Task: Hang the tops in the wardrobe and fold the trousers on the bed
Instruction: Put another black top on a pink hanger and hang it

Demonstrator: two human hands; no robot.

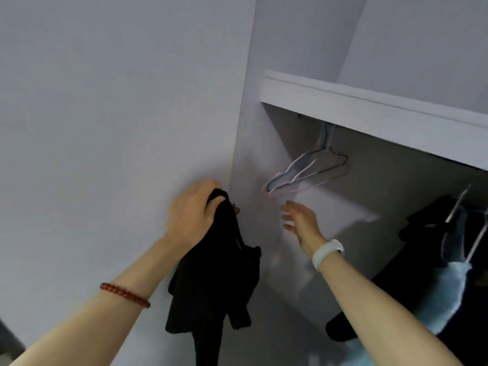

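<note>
A black top [214,281] hangs down from my left hand [192,215], which grips its upper end in front of the wardrobe's left side panel. My right hand [301,220] is raised with fingers spread, holding nothing, just below several thin wire hangers [303,170] in blue and pink. These hangers dangle bare from a rail under the white wardrobe shelf [369,112]. The hangers look blurred.
Further right on the rail hang dark garments [433,228] and a pale blue one [446,294] on hangers. A white wall or door panel [118,114] fills the left. The wardrobe's grey back wall [343,233] shows behind my right hand.
</note>
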